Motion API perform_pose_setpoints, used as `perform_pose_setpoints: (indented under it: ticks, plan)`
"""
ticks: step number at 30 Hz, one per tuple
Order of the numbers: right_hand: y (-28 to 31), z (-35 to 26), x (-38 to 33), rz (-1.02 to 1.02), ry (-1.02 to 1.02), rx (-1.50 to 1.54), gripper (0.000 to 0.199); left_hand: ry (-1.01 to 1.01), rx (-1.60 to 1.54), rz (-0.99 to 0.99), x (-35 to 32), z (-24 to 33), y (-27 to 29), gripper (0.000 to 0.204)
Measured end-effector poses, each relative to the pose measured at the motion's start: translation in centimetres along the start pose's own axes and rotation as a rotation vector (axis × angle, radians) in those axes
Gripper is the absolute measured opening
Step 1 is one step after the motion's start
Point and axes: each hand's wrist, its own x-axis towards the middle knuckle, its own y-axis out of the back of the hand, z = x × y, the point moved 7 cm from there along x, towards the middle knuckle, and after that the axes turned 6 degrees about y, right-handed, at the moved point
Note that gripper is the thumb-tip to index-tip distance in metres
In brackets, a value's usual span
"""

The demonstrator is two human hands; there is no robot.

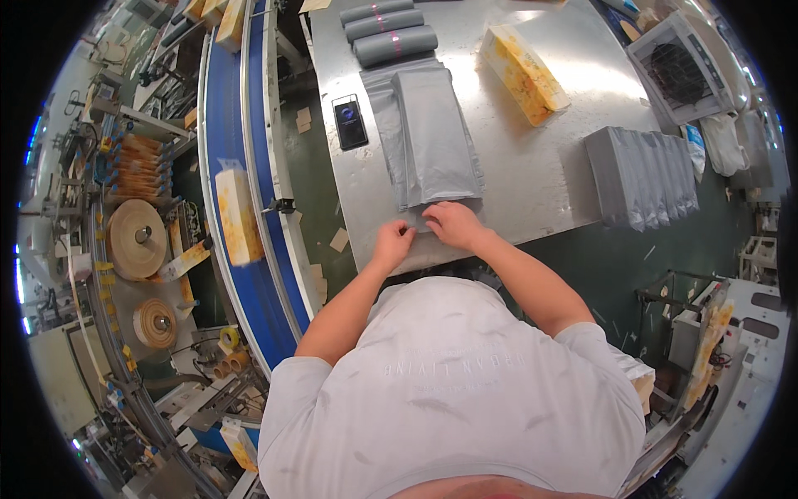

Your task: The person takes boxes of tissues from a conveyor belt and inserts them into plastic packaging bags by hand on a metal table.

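A stack of flat grey plastic bags (432, 133) lies lengthwise on the metal table (532, 183), its near edge at my hands. My right hand (451, 224) is closed at that near edge, its bent fingers pinching the grey plastic. Just to the left and slightly nearer, my left hand (394, 244) is also closed, thumb against fingertips. What it pinches, if anything, is too small to make out. Left of the stack lies a black phone (350, 123).
Grey rolls (397, 43) lie beyond the stack. A yellow-and-white carton (522, 75) and a row of wrapped grey packs (640, 177) are to the right. A blue conveyor (278, 291) runs along the left, carrying another printed carton (238, 218). Machinery with paper reels (137, 239) stands farther left.
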Motion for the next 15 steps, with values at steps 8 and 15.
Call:
perform_pose_setpoints:
  ticks: [8,15]
  plan:
    - [-2.6,-1.3,1.7,-0.081,-0.06,0.112,0.014,-0.43,-0.078,0.166,-0.7,0.9,0.6,0.014]
    - [-1.8,7.2,-14.4,0.244,-0.574,0.765,0.013,-0.131,-0.101,-0.18,-2.1,1.2,-2.0,0.011]
